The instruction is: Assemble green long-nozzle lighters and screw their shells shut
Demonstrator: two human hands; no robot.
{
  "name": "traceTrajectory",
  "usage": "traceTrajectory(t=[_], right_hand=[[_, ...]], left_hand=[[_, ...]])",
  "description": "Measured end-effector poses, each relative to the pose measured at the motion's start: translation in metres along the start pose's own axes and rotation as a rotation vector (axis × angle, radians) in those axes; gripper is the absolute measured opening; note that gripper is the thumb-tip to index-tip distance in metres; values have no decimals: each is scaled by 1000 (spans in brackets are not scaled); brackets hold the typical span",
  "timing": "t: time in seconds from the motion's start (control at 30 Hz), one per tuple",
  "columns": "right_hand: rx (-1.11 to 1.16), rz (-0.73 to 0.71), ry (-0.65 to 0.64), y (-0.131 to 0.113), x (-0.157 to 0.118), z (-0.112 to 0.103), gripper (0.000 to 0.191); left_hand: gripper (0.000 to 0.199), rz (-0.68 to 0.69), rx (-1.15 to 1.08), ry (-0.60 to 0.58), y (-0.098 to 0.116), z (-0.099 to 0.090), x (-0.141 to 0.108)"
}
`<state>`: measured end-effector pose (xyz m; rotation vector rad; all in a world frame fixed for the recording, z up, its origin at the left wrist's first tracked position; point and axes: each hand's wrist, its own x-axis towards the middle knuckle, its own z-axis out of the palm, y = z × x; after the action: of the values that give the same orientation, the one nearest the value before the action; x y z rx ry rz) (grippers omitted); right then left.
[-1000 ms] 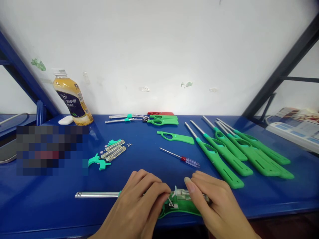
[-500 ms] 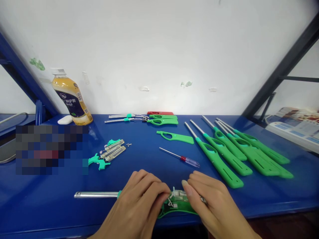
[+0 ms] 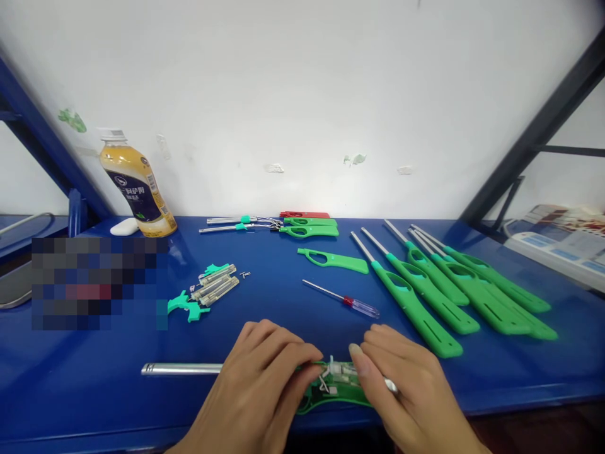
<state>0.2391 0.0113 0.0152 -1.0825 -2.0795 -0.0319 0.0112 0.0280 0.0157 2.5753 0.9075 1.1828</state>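
Note:
An opened green lighter body (image 3: 338, 394) lies at the table's front edge, with clear and white parts and wires showing inside. Its metal tube (image 3: 182, 369) points left. My left hand (image 3: 265, 378) covers the join of tube and body, its fingers closed on the lighter. The right end of the body is under my right hand (image 3: 401, 378), fingers curled, thumb against the clear part. A silver metal end sticks out below that thumb. Beyond my hands lies a screwdriver (image 3: 352, 301) with a clear handle. A loose green shell half (image 3: 340, 261) rests behind it.
Several green lighters (image 3: 425, 309) lie on the right. Clear lighter tanks (image 3: 215, 287), teal pieces (image 3: 189, 307) and small screws (image 3: 244, 274) are at left centre. Lighter parts (image 3: 309, 231) lie by the wall. A yellow drink bottle (image 3: 137, 186) stands back left.
My left hand has shifted slightly over the tube's base, covering the teal collar. The silver end shows a little more below my right thumb.

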Motion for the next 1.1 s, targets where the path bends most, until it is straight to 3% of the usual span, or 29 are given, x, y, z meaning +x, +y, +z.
traceTrajectory(t=[0.67, 0.8, 0.97, 1.1], right_hand=[[-81, -64, -46, 3, 1, 2, 46], [-42, -12, -6, 1, -2, 0, 47], [123, 113, 39, 1, -6, -5, 22], [235, 135, 29, 2, -5, -7, 14]], left_hand=[[25, 98, 0, -39, 2, -1, -3], [24, 82, 1, -16, 3, 0, -1], [25, 20, -6, 48, 3, 0, -2], [24, 6, 5, 53, 2, 0, -2]])
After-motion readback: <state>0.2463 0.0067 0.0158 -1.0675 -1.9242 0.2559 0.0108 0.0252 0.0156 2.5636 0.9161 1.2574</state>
